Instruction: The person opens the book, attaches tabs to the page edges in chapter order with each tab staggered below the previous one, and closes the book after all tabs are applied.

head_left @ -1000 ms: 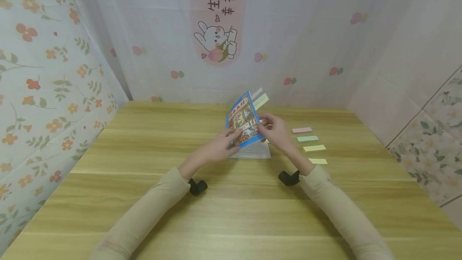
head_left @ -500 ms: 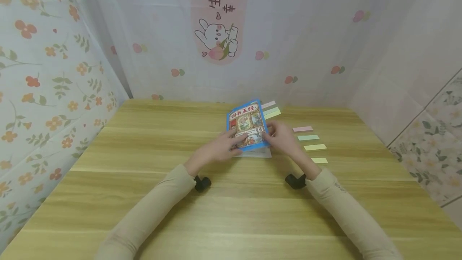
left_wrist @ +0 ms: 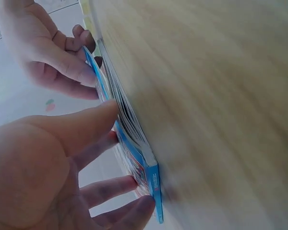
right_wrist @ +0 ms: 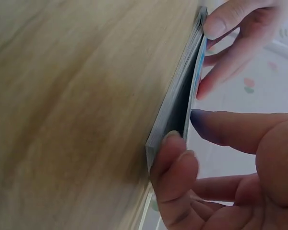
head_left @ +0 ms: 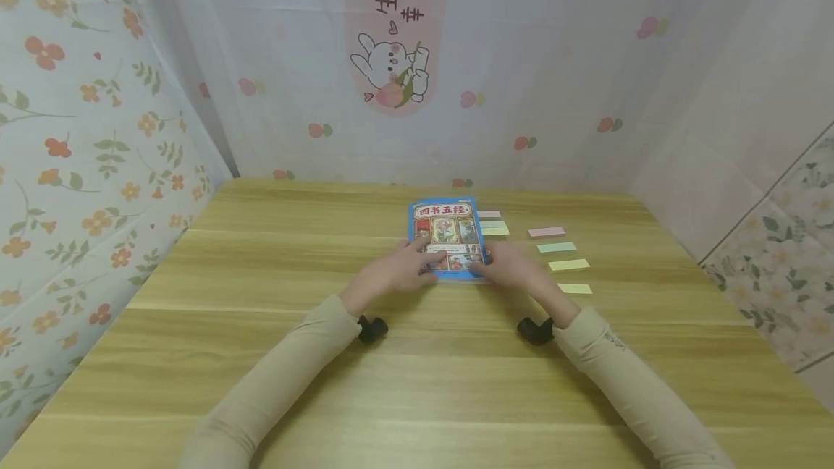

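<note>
A blue-bordered book point(head_left: 446, 237) with a picture cover lies on the table in the head view. Its front cover stands slightly lifted from the pages point(right_wrist: 175, 105) near the right edge, as the right wrist view shows. My left hand point(head_left: 405, 267) rests on the lower left of the cover, fingers spread across it. My right hand point(head_left: 515, 264) is at the lower right edge, the thumb on the cover and curled fingers at the cover's inner side, pinching it. Pink, green and yellow index tabs point(head_left: 494, 227) stick out of the book's right side.
Several loose paper strips lie in a column right of the book: a pink strip point(head_left: 546, 232), a green strip point(head_left: 557, 247) and yellow strips point(head_left: 569, 265). The wooden table point(head_left: 417, 389) meets a patterned curtain point(head_left: 293, 93) at the back.
The front cover has swung down from a raised, tilted position to lie nearly flat over the pages. Both hands have gone down with it, staying at its lower part.
</note>
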`<state>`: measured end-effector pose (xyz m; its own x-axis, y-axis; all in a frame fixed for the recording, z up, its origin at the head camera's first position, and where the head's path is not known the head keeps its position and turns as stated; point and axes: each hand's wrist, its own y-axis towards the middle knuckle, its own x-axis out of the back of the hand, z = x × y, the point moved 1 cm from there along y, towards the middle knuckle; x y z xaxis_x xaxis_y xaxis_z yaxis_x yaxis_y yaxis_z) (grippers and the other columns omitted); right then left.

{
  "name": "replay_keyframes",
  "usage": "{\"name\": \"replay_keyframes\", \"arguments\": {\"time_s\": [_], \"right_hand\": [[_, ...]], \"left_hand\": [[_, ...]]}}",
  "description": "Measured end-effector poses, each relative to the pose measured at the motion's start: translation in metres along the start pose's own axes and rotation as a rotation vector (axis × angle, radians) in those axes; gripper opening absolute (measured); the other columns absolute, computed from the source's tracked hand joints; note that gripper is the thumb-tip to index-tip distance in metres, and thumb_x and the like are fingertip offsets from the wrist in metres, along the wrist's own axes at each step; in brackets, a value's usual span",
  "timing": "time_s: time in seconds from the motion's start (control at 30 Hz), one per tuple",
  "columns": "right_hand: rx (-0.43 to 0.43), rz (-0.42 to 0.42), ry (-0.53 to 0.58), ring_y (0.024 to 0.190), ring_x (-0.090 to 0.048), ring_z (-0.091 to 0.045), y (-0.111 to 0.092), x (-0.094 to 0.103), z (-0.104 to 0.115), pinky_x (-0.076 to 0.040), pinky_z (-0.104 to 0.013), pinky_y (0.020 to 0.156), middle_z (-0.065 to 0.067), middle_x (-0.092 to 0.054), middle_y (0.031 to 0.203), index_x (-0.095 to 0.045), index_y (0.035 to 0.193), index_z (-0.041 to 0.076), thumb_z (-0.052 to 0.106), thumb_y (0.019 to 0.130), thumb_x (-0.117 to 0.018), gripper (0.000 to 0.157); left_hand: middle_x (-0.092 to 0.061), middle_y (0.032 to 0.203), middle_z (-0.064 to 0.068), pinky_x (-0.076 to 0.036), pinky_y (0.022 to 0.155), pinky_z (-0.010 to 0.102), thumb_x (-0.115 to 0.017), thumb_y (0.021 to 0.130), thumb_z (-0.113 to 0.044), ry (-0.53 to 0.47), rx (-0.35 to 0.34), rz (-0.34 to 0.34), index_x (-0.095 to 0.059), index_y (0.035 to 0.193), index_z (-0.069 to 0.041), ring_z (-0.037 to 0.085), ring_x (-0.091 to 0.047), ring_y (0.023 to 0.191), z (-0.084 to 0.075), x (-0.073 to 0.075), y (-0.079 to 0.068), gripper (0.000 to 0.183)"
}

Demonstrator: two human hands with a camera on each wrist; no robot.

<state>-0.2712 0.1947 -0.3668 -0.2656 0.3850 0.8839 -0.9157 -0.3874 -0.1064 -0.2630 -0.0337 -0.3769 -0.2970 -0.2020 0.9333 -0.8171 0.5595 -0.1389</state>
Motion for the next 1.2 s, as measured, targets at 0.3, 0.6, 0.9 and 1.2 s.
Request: {"name": "replay_keyframes", "arguments": {"time_s": [0.3,0.6,0.9,1.2], "right_hand": [[0.045,0.023,0.086,0.057,-0.043,-0.013,0.000,-0.005,0.000,-0.037,-0.027,0.052,-0.001,-0.048,0.067,-0.059,0.113,-0.007,0.019,0.100,-0.063,0.030],[0.152,0.008,-0.085,0.056,-0.038,-0.012,0.006,-0.011,0.009,-0.033,-0.025,0.052,0.001,-0.042,0.065,-0.059,0.092,0.000,0.023,0.097,-0.069,0.026],[0.165,0.061,-0.180,0.099,-0.052,-0.032,0.005,-0.018,0.020,-0.046,-0.036,0.071,-0.016,-0.062,0.086,-0.055,0.137,-0.010,0.031,0.099,-0.067,0.058],[0.113,0.063,-0.165,0.078,-0.050,-0.023,0.001,-0.022,0.024,-0.045,-0.031,0.061,-0.029,-0.051,0.113,-0.050,0.145,-0.003,0.034,0.097,-0.068,0.064]], "left_hand": [[-0.024,0.163,0.019,-0.033,0.111,0.061,-0.051,0.106,-0.035,0.065,0.021,0.009,-0.040,0.157,-0.025,0.046,-0.021,0.147,-0.004,-0.001,-0.005,0.053],[-0.038,0.154,0.019,-0.034,0.114,0.052,-0.053,0.106,-0.033,0.187,0.042,-0.007,-0.044,0.154,-0.022,0.039,-0.033,0.143,-0.001,-0.001,-0.015,0.051],[-0.045,0.147,0.016,-0.047,0.103,0.050,-0.055,0.105,-0.035,0.212,0.062,-0.030,-0.047,0.153,-0.023,0.034,-0.044,0.131,0.004,-0.003,-0.022,0.050],[-0.046,0.146,0.018,-0.043,0.107,0.050,-0.056,0.104,-0.034,0.225,0.023,-0.047,-0.049,0.151,-0.023,0.036,-0.042,0.134,0.009,-0.004,-0.022,0.049]]}}
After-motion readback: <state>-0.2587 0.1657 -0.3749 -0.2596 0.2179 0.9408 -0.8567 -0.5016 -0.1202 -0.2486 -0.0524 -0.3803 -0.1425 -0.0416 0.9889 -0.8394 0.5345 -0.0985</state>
